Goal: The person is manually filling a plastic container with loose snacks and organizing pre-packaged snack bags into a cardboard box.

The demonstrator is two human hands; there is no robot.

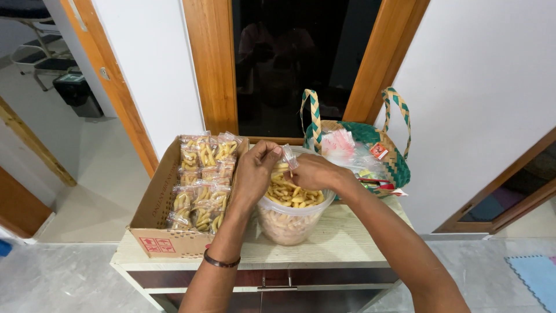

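1. We stand at a low cabinet with a pale wood-grain top (341, 240) and dark drawer fronts below; it sits against a white wall, between orange-brown wooden door frames, with a dark glass panel (295, 64) straight ahead.
2. The floor around is light grey tile, and a blue foam mat (536, 275) lies at the lower right corner.
3. In the middle of the top stands a clear round plastic tub (289, 223), its thin wall showing the pale yellow, stick-shaped fried snacks (289, 194) heaped inside to the rim.
4. Our left hand (255, 174), a dark thin bangle on its wrist, hovers over the tub's left rim, fingertips pinched together on the top edge of a small clear plastic pouch (288, 155).
5. Our right hand (313, 173) meets it from the right over the tub, fingers curled narrow around the same pouch, which hangs crinkled and glossy just above the snacks.
6. Just left of the tub, touching it or nearly so, lies an open brown cardboard box (152, 214) with red printing, filled with rows of sealed clear packets (202, 182) of the same snacks.
7. Behind the tub on the right sits a woven basket bag in green and tan (394, 159) with two looped handles, holding crumpled plastic bags.
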